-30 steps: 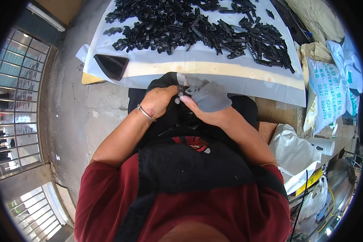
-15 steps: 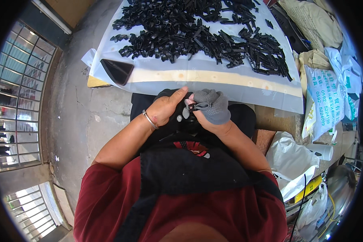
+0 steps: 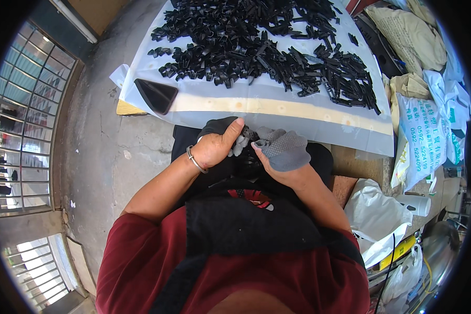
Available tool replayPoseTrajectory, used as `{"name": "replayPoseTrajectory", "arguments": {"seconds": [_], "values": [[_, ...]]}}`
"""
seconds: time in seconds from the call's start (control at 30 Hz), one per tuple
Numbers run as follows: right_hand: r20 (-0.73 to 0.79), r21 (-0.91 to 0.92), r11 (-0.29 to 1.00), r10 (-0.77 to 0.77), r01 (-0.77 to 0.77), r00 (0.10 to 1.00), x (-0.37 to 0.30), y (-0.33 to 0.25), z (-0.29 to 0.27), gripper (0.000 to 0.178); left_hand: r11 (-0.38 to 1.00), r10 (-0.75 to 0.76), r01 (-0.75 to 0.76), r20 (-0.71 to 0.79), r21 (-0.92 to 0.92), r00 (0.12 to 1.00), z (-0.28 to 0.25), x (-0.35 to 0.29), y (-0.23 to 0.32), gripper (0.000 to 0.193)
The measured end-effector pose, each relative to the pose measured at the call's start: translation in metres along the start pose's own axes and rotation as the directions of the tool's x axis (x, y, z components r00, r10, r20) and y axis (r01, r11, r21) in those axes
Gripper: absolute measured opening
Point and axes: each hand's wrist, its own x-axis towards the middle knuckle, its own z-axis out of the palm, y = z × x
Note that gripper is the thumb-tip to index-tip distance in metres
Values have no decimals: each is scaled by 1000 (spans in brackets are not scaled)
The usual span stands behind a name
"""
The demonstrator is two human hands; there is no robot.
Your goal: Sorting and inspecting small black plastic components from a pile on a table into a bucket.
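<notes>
My two hands meet above my lap, just off the near edge of the table. My left hand [image 3: 217, 146], in a dark glove that leaves the thumb bare, is closed with its thumb stretched along the top. At its grey-tipped fingers shows a small black plastic piece [image 3: 250, 134], partly hidden. Beside it, my right hand [image 3: 285, 152] wears a grey dotted glove with a bare thumb. Its fingers are curled against the thumb; what they hold, if anything, is hidden. Glossy black shapes [image 3: 247, 170] lie in my lap below, too dim to make out.
A large pile of small black plastic parts [image 3: 220, 47] covers the far side of the sheeted table [image 3: 220, 104]. A dark phone [image 3: 159, 96] lies at its near left corner. Plastic bags [image 3: 377, 214] and sacks [image 3: 411, 42] crowd the right side. A barred window [image 3: 29, 115] stands left.
My right hand has shifted slightly right, away from the left, and its fingers have turned. The black piece, earlier at the right fingertips, now shows beside my left fingers. The whole view has shifted slightly.
</notes>
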Motion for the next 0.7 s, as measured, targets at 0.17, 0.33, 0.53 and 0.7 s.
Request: {"name": "replayPoseTrajectory", "arguments": {"seconds": [0.17,0.33,0.53,0.7], "values": [[-24,3,996,-92,92,995,1,2,14,21,921,295,-266,-64,286,953,15,1,0,39],[-49,83,995,-56,60,997,-1,9,22,27,810,366,-357,74,466,928,12,7,-4,35],[-252,-194,950,194,-246,948,20,69,-22,24,632,492,-216,-169,745,854,-4,50,-2,42],[-289,-458,852,127,-253,949,56,108,-27,26,526,467,-131,-157,840,870,7,109,17,30]]}}
